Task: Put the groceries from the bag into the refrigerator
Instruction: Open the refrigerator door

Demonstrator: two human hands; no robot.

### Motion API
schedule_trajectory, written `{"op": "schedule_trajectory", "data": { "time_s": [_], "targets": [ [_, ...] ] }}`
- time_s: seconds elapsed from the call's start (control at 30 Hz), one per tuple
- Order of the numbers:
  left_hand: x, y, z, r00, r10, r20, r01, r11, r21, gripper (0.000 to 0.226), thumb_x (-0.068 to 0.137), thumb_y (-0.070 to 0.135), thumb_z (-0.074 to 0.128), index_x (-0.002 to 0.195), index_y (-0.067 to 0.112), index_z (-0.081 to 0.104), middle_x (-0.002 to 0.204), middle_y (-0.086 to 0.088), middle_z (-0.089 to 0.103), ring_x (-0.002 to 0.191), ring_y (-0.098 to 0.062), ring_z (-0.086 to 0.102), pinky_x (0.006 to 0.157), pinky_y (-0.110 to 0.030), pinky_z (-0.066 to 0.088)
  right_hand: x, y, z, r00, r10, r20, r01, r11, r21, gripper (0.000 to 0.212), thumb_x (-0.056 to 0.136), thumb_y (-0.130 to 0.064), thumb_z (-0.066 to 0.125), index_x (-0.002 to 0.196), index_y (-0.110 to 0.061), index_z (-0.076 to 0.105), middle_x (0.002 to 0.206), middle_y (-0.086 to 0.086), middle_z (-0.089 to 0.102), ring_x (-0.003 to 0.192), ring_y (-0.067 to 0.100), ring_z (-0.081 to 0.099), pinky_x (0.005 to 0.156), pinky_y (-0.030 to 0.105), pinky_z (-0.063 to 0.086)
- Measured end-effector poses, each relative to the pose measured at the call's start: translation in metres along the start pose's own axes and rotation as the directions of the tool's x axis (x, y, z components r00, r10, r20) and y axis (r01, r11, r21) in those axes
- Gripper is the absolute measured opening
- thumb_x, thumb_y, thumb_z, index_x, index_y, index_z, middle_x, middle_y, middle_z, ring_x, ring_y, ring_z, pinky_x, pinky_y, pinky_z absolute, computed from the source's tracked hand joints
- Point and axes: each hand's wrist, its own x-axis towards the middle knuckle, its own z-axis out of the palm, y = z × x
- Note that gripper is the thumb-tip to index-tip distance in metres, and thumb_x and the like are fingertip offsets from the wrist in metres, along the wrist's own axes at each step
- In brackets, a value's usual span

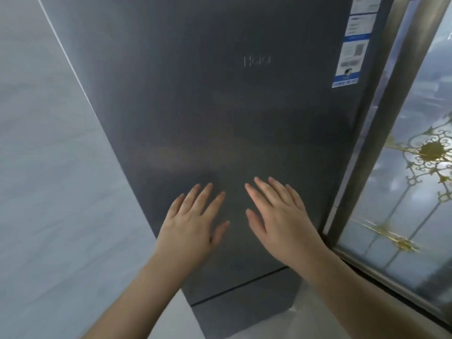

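Both hands lay flat against the lower part of the fridge [220, 106] upper door. The left hand [193, 221] had its fingers straight and slightly spread, holding nothing. The right hand [281, 214], just beside it toward the hinge-side edge, was likewise flat with fingers straight and spread, holding nothing. Whether the palms pressed the door or only hovered at its surface could not be determined.

The fridge door was shut; its interior was hidden. Its top was cut off by the frame edge. A seam [237, 289] below the hands separated the upper door from a lower one, of which only a part showed.

The door was a smooth, dark grey, brushed-metal panel with a faint raised logo [257, 61] above the hands. A blue and white label [352, 42] sat at the door's upper right; its print was unreadable. Left of the fridge stood a pale, glossy wall [49, 167]. Right of it stood a metal-framed glass panel [401, 192] with gold scrollwork.
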Motion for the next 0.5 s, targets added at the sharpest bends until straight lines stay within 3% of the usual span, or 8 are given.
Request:
{"op": "schedule_trajectory", "data": {
  "time_s": [0.23,0.5],
  "targets": [
    [-0.027,-0.01,-0.004,0.98,-0.2,0.012,0.199,0.976,0.086,0.059,0.093,0.055,0.033,0.141,0.024,0.048,0.148,-0.005,0.045,0.137,-0.027,0.04,0.11,-0.045,0.033,0.027,-0.01,0.015,0.978,-0.206,-0.036,0.209,0.968,0.14,0.059,0.096,-0.046,0.019,0.148,-0.022,0.035,0.154,-0.001,0.034,0.144,0.022,0.025,0.117,0.043,0.019],
    [-0.073,-0.034,-0.014,0.926,-0.377,-0.022,0.376,0.915,0.143,0.06,0.094,0.056,0.029,0.142,0.024,0.046,0.149,-0.006,0.044,0.138,-0.028,0.039,0.111,-0.046,0.031,0.039,-0.06,0.017,0.917,-0.391,-0.077,0.398,0.907,0.139,0.059,0.096,-0.046,0.019,0.148,-0.022,0.034,0.154,0.0,0.034,0.143,0.024,0.026,0.117,0.044,0.019]
  ]
}}
